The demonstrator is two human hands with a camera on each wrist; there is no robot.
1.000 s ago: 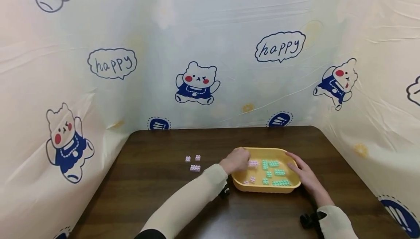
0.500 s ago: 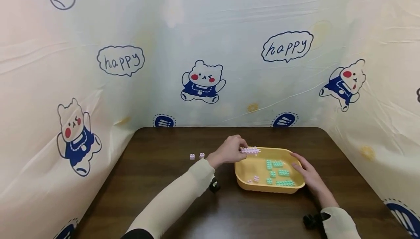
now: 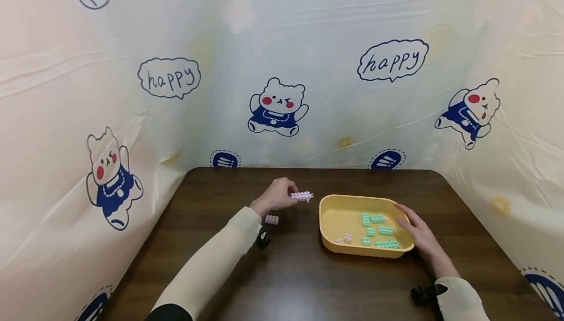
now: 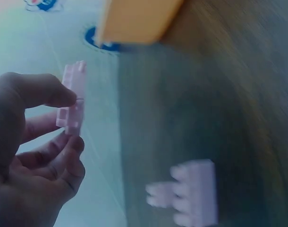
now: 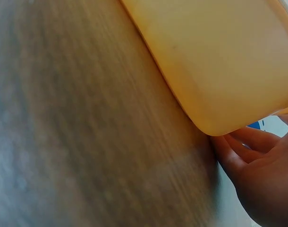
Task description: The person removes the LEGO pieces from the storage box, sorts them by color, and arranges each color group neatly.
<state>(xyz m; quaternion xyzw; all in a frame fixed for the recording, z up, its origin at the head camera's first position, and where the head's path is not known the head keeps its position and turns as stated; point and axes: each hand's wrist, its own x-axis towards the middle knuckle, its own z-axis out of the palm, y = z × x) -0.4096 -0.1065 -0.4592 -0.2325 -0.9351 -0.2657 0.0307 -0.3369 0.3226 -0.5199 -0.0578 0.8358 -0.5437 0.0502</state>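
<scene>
My left hand (image 3: 276, 194) pinches a strip of pink toy building bricks (image 3: 301, 196) above the table, left of the yellow tray (image 3: 339, 220). In the left wrist view, thumb and fingertips press the pink strip (image 4: 75, 97) from either side. A loose pink brick (image 3: 271, 219) lies on the table just below that hand, and the left wrist view has a smaller pink brick (image 4: 160, 194) beside it. My right hand (image 3: 416, 230) grips the tray's right end, thumb over the rim. Against the outer wall lie its fingers (image 5: 229, 153) in the right wrist view.
Inside the tray sit several green bricks (image 3: 385, 230), mostly toward its right side, and a few small pink bricks (image 3: 348, 238) near the front left. The dark wooden table (image 3: 304, 272) is bounded at the back and sides by a printed curtain (image 3: 326, 66).
My left hand has lifted the pink brick strip out of the tray and carried it left over the table. My right hand keeps its place on the tray's right end.
</scene>
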